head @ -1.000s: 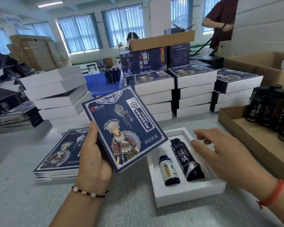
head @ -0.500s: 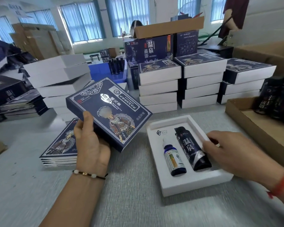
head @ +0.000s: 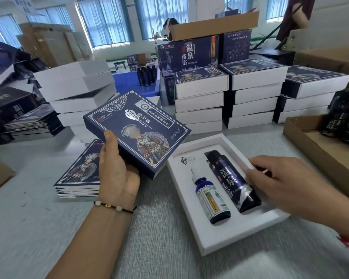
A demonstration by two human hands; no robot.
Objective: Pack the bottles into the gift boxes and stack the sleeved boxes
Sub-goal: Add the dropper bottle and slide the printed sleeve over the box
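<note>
Bottles (head: pixel 228 186) in box (head: pixel 191 190) (sleeve (head: pixel 137 131) aloft)

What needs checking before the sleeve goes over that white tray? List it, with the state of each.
1. Small blue dropper bottle lies in its slot: ok.
2. Dark tube lies in its slot: ok.
3. Left hand grips the blue sleeve: ok.
4. Sleeve lined up with the white tray: not ok, held up to its left.
5. Right hand grips the tray: cannot tell, fingertips hidden.
6. Sleeve's open end faces the tray: cannot tell.
</note>
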